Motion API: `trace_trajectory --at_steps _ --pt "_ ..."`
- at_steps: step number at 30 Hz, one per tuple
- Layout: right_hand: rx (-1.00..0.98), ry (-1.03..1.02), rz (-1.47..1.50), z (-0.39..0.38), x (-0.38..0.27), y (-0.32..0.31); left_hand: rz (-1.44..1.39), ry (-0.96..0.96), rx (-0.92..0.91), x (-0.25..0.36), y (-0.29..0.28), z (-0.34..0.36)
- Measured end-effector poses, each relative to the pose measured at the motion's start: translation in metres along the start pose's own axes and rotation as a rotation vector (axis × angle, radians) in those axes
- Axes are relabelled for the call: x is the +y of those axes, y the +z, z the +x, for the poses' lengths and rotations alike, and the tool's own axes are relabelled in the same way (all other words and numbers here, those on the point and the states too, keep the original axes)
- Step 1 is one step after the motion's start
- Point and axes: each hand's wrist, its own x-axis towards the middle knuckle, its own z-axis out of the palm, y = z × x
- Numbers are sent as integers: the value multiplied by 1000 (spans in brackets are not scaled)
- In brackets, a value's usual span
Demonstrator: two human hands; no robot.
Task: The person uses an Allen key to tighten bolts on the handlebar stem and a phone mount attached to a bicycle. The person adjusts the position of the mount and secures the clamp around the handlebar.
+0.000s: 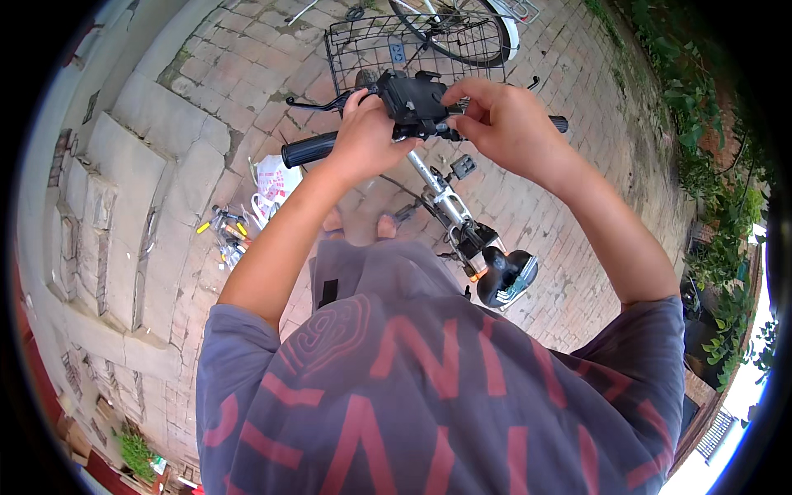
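Observation:
A black phone holder (pixel 415 99) sits at the middle of a bicycle's handlebar. My left hand (pixel 365 142) is closed round the holder's left side, its thumb pointing in below and its fingers behind. At the right edge, my right hand (pixel 513 132) has forefinger and thumb bent onto the holder in a pinch; any small part between them is too dark to make out. The black left handlebar grip (pixel 310 150) and a brake lever (pixel 318 104) stick out beside my left hand. The right grip (pixel 559 124) shows past my right wrist.
A black wire basket (pixel 346 51) is fixed in front of the handlebar. The bicycle's saddle (pixel 505 278) lies back to the right. Left on the brick paving are tools (pixel 224 227) and a white plastic bag (pixel 275 180), near stone steps (pixel 132 181). Another bicycle's wheel (pixel 495 37) stands ahead.

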Motion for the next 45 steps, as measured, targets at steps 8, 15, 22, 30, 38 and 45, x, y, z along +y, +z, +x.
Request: trace_trajectory --at_steps 8,15,22,30,38,45 --pt "-50 365 660 -2 0 16 -10 -4 -27 -1 -2 3" --pt "-55 196 653 -11 11 19 28 9 3 -2 1 5" --pt "-138 94 593 -10 18 17 21 7 -43 -5 0 6" --pt "-176 -153 264 -5 27 8 10 13 -45 -4 -1 6" --pt "12 -204 -76 -1 19 7 10 26 -25 -8 2 5" --pt "-23 259 497 6 2 21 20 28 -53 -8 2 5"
